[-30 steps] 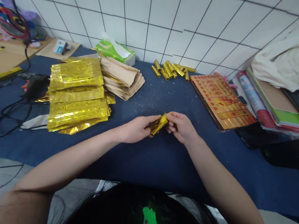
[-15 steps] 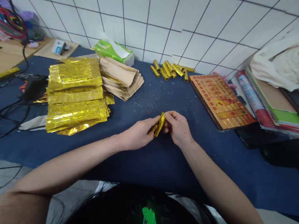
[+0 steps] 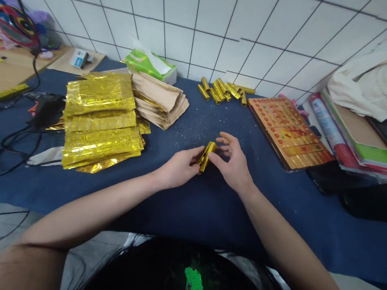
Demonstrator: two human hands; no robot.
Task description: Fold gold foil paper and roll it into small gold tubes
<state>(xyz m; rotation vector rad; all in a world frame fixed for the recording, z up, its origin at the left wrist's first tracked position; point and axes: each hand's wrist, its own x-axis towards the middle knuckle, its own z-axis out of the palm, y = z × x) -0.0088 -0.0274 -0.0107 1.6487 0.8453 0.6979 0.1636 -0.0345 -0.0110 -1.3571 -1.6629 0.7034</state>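
Note:
My left hand (image 3: 181, 167) is closed on a small folded piece of gold foil paper (image 3: 207, 157), pinched between thumb and fingers just above the dark blue tabletop. The thumb of my right hand (image 3: 233, 163) reaches to the near right side of the foil piece, while its other fingers are lifted and spread apart. Toward the wall lies a small heap of rolled gold foil pieces (image 3: 222, 90). Left of my hands is a stack of flat gold foil sheets (image 3: 100, 122), beside a pile of brown paper sheets (image 3: 160, 97).
A green tissue pack (image 3: 150, 65) stands against the tiled wall. To the right lie a printed orange-gold packet (image 3: 289, 132), a stack of books (image 3: 372, 142) and a white cloth bag (image 3: 378, 84). Black cables (image 3: 8, 147) run along the left.
My right hand has loosened its pinch on the foil piece and spread its fingers upward, thumb still at it. My left hand keeps hold. The view has shifted slightly.

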